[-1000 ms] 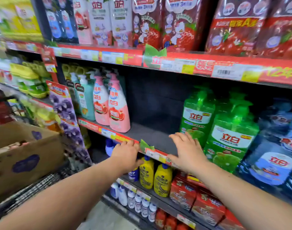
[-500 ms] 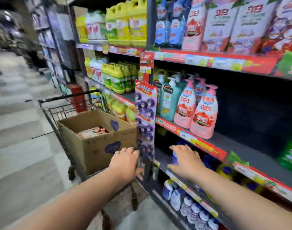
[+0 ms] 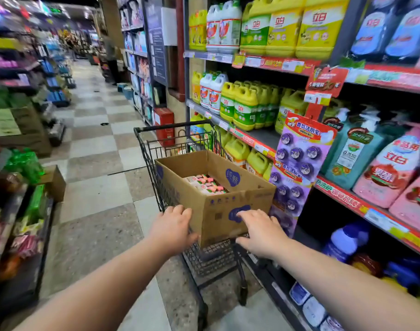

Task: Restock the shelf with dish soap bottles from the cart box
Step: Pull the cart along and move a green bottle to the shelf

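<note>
An open cardboard box [image 3: 218, 211] sits in a black wire shopping cart [image 3: 154, 149] beside the shelf. Pink and white dish soap bottles [image 3: 205, 183] lie inside it. My left hand [image 3: 173, 226] is at the box's near left corner, fingers relaxed over the cart's edge. My right hand [image 3: 260, 231] reaches to the box's near face with spread fingers, touching or almost touching it. On the shelf [image 3: 347, 199] to the right stand pink pump bottles [image 3: 390, 173] and teal ones [image 3: 354, 149].
Yellow jugs [image 3: 244, 108] fill the shelves further along. A purple hanging display strip [image 3: 297, 163] hangs off the shelf right beside the box. Checkered floor [image 3: 96, 144] runs down the aisle. A small carton [image 3: 54, 180] and low racks line the left side.
My view swung left from the shelf gap to the cart. Both hands left the shelf edge and came to the near end of the box.
</note>
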